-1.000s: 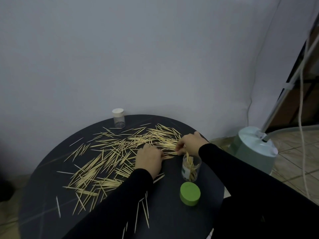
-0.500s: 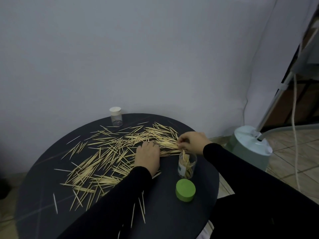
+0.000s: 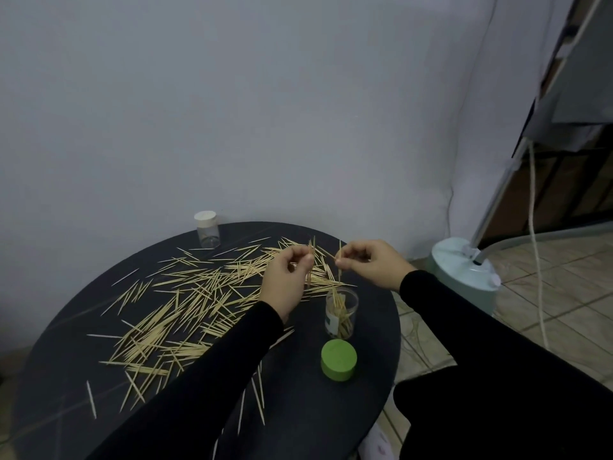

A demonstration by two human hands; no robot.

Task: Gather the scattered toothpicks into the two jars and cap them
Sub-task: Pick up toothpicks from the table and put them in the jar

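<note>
Hands just came up off the bench: left hand and right hand each pinch a few toothpicks above the open jar, ready to drop; most remain scattered.

The round table is black with faint pale streaks. Pale yellow-tan toothpicks lie over it. On the table's far edge, a clear jar has a white cap. Near the table's right edge, a clear open jar bears a white and dark green label, and beside it is a plain bright green lid. Both sleeves over the table are black. The wall behind the table is plain pale grey-blue.
</note>
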